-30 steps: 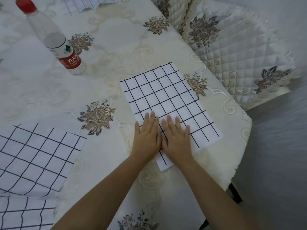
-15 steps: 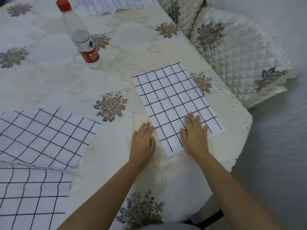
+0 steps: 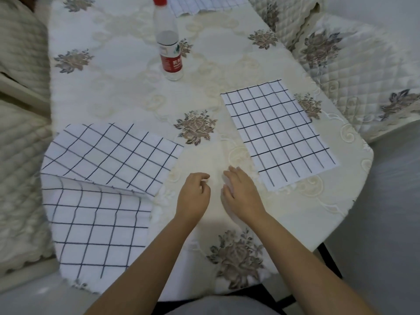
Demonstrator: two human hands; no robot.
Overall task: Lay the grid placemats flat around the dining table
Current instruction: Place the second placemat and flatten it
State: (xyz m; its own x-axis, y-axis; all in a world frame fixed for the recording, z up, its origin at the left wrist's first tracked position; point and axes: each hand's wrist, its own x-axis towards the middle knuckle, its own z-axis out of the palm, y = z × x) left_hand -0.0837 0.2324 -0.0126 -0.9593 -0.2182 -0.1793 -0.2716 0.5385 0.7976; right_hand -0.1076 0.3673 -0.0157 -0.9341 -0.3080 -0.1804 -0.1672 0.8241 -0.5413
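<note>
A white grid placemat (image 3: 278, 133) lies flat at the right side of the dining table (image 3: 127, 92). Two more grid placemats sit at the left: one (image 3: 113, 155) overlaps the upper edge of another (image 3: 95, 228) that reaches the table's near-left edge. A fourth grid placemat (image 3: 204, 4) shows partly at the far edge. My left hand (image 3: 193, 196) hovers over the bare cloth with fingers loosely curled and nothing in it. My right hand (image 3: 242, 192) is beside it, fingers apart, just left of the right placemat and not touching it.
A clear water bottle (image 3: 169, 46) with a red cap and red label stands upright in the far middle. Quilted floral chair covers flank the table at the right (image 3: 354, 71) and left (image 3: 20, 137). The floral tablecloth hangs over the near edge.
Both hands have lifted off the right placemat and moved left onto the bare cloth between the placemats. The view has swung left, bringing the left placemats into fuller view.
</note>
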